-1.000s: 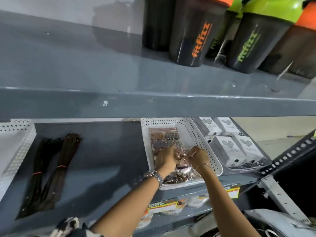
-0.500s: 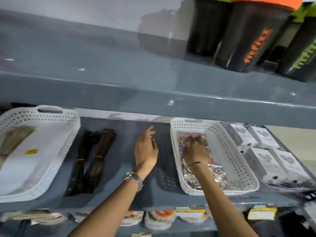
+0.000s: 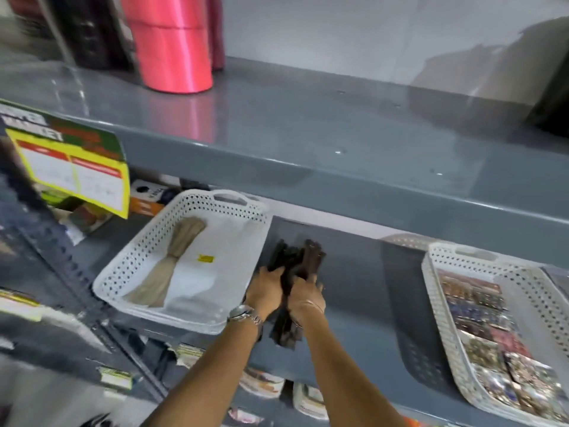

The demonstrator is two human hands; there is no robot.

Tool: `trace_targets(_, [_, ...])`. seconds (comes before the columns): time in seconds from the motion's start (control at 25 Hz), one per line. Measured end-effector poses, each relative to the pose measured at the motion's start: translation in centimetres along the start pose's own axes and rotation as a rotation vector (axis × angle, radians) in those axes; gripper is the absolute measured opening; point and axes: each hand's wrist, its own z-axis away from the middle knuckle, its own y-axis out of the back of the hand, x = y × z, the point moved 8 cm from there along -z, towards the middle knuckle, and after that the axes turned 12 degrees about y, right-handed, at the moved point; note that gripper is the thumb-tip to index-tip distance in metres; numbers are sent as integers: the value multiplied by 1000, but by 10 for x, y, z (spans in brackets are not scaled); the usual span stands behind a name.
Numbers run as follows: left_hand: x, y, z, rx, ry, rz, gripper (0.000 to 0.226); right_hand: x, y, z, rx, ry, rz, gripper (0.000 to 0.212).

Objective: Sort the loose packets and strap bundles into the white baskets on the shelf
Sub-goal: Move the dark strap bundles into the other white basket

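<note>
Dark strap bundles point(image 3: 303, 257), black and brown, lie on the grey shelf between two white baskets. My left hand point(image 3: 265, 289) and my right hand point(image 3: 304, 295) are both closed around the middle of the bundles, side by side. The left white basket point(image 3: 147, 241) holds a beige strap bundle point(image 3: 172, 260) and a small yellow tag. The right white basket point(image 3: 431, 272) holds several shiny packets point(image 3: 486, 331) laid in rows. A metal watch sits on my left wrist.
The grey shelf above point(image 3: 308, 155) overhangs the baskets and carries a pink roll point(image 3: 175, 47) and dark containers. A yellow price sign point(image 3: 70, 171) hangs at the left. More packets and labels sit on the shelf below point(image 3: 261, 383).
Both hands left the right basket of packets and moved left. They now grip the dark strap bundles on the shelf. The view swung left with them.
</note>
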Motion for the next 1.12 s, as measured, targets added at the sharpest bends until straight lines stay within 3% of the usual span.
trace_targets(0.12, [6,25,-6,-167,64,446,54,14,4,2,103,-174,-143,41])
trace_targets(0.2, [10,46,-7,-211,72,671,55,11,12,2,199,-213,-556,40])
trace_targets(0.28, [11,77,-7,-184,11,838,56,-5,27,10,378,-239,-968,34])
trace_targets(0.36, [-1,111,-9,-90,-33,936,60,-28,49,14,554,-202,-1053,27])
trace_targets(0.44, [-27,140,-9,84,-36,866,62,-60,68,18,655,-93,-912,26])
trace_targets(0.52, [-61,155,-4,274,-30,570,62,-101,74,19,649,73,-739,31])
trace_targets(0.64, [-108,143,-3,418,-28,83,61,-153,42,10,379,223,-366,38])
trace_targets(0.8, [-147,81,-20,169,-15,-110,51,-157,-30,-1,97,155,-16,43])
trace_targets(0.92, [-145,58,-34,-25,-40,-95,63,-152,-61,-8,-13,177,103,63])
trace_targets(1.0, [-143,53,-40,-69,-47,-173,69,-156,-69,-10,-7,221,197,71])
trace_targets(1.12, [-147,56,-45,-53,-29,-300,68,-164,-80,-13,-26,257,341,55])
